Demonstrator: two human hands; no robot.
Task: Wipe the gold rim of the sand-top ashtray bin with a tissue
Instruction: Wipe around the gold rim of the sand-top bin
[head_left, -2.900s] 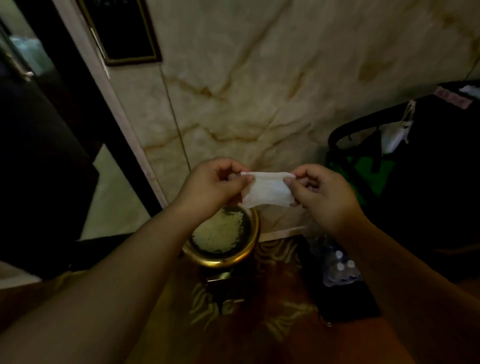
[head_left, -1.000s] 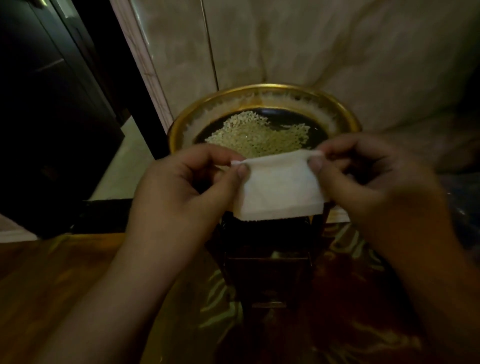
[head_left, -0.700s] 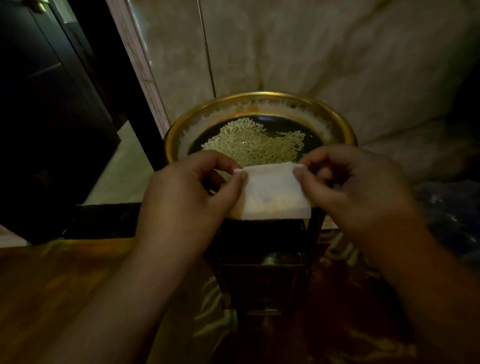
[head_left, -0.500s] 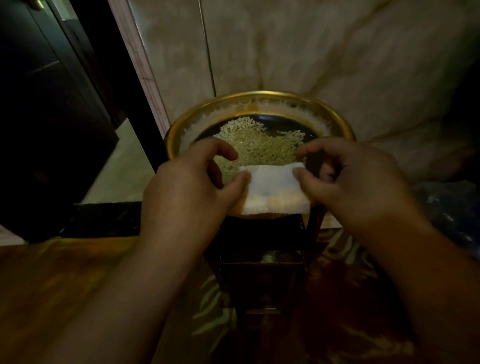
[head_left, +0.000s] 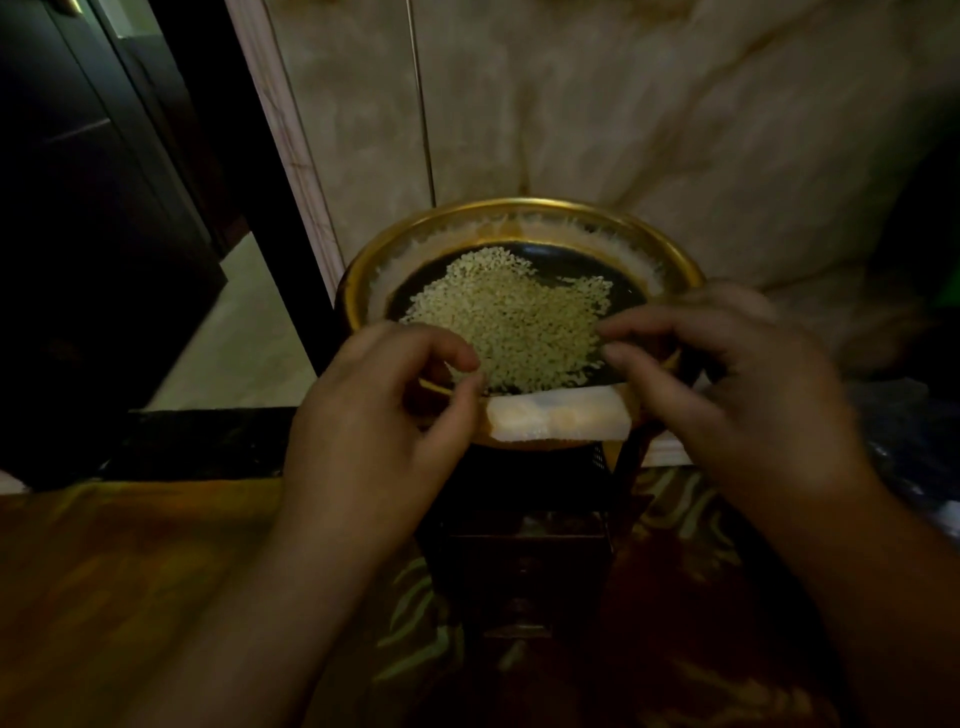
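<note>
The ashtray bin has a wide gold rim around a dark tray with pale sand heaped in the middle. A folded white tissue lies draped over the near part of the rim. My left hand is at the tissue's left end, with thumb and forefinger bent and the thumb tip touching it. My right hand covers the tissue's right end, its thumb and forefinger curled just above the rim. The near rim under the tissue and both hands is hidden.
The bin's dark body stands on a patterned brown carpet, right against a marble wall. A dark door is on the left. A dark bag sits at the right edge.
Both hands brought the tissue down from in front of the bin onto the near gold rim. It hung upright between my fingers before and now lies folded over the rim.
</note>
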